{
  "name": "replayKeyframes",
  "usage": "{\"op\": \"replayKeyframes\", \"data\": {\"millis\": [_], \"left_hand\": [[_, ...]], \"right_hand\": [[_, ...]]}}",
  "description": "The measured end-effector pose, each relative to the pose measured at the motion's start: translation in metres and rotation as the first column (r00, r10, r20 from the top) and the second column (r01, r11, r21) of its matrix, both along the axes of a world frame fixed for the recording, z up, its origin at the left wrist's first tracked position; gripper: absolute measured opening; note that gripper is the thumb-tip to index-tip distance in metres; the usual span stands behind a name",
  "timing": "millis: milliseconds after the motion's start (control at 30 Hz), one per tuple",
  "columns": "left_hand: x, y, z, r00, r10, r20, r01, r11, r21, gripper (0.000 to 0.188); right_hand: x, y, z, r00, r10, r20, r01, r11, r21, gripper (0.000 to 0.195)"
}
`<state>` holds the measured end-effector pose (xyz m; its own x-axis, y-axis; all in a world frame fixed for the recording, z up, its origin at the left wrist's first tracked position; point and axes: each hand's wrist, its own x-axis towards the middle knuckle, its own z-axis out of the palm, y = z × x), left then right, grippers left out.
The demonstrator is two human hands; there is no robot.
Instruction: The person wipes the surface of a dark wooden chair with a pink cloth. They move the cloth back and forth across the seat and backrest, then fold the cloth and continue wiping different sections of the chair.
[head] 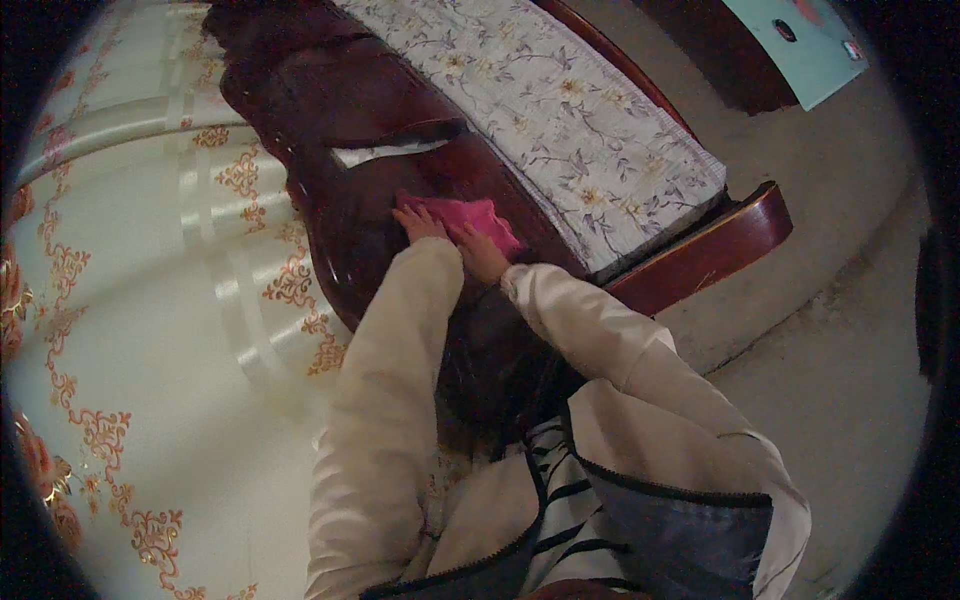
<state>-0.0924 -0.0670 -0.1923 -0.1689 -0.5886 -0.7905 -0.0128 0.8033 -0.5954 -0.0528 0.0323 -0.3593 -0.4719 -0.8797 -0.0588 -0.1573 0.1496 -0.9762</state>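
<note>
A crumpled pink cloth (474,212) lies on the dark, glossy wooden backrest (360,217) of a sofa. My left hand (420,223) rests palm down at the left end of the cloth, its fingers spread against cloth and wood. Close beside it, my right hand (484,253) presses on the lower right part of the cloth. The right fingers are partly hidden, but they look closed against the fabric. Just beyond the cloth, a narrow pale gap (397,152) shows in the backrest.
A floral seat cushion (555,127) runs along the sofa's right side, ending by a curved wooden armrest (712,251). Patterned wallpaper (165,300) covers the wall at left. Concrete floor (810,337) lies to the right. A pale green surface (817,60) bears small objects at the top right.
</note>
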Motion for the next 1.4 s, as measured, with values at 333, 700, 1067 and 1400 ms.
{"op": "replayKeyframes", "data": {"millis": [333, 700, 1067, 1400], "left_hand": [[0.075, 0.106, -0.062, 1.000, 0.011, 0.000, -0.011, 0.999, -0.038, 0.063], [0.034, -0.028, -0.002, 0.997, -0.059, -0.057, 0.054, 0.996, -0.075, 0.062], [0.070, 0.131, -0.011, 0.999, -0.036, 0.018, 0.032, 0.985, 0.171, 0.075], [0.043, 0.027, 0.027, 0.998, -0.055, 0.015, 0.054, 0.996, 0.077, 0.085]], "right_hand": [[0.027, 0.145, 0.034, 0.976, 0.201, 0.078, -0.203, 0.979, 0.016, 0.056], [0.016, -0.013, 0.040, 0.998, -0.063, -0.031, 0.055, 0.978, -0.199, 0.045], [0.037, 0.144, 0.060, 0.965, 0.248, 0.082, -0.253, 0.967, 0.045, 0.056], [0.015, 0.040, 0.064, 0.988, 0.115, 0.105, -0.118, 0.993, 0.017, 0.051]]}}
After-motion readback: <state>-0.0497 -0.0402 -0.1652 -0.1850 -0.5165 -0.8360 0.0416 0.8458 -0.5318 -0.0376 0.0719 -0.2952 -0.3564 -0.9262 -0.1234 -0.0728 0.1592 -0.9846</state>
